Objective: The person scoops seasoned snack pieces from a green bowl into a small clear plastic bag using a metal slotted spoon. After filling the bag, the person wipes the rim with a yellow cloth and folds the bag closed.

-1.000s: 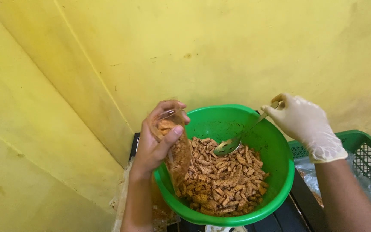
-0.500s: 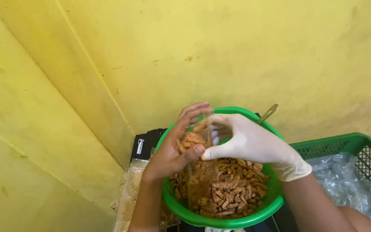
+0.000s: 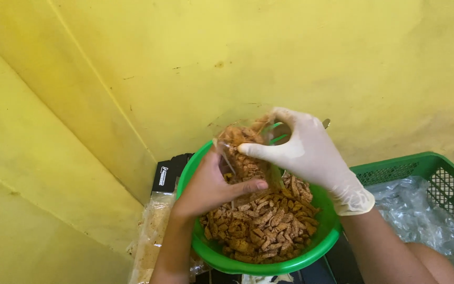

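Clear plastic bag (image 3: 243,150), partly filled with brown fried snack pieces, is held up over the far rim of a green bowl (image 3: 321,243), against a yellow wall (image 3: 227,58); at far left, beside the bowl, a filled packet of pale crumbs (image 3: 151,239) lies flat, with a black box (image 3: 166,173) just behind it; the bare left hand (image 3: 208,186) is closed around the lower part of the bag, thumb pressed across its front; the bowl beneath holds a heap of snack pieces (image 3: 261,226); the gloved right hand (image 3: 303,152) pinches the bag's upper edge between thumb and fingers, its other fingers curled; a metal spoon handle (image 3: 326,123) peeks out behind that glove; at far right a green plastic crate (image 3: 447,179) stands just beside the bowl, with crumpled clear plastic (image 3: 416,210) inside it.
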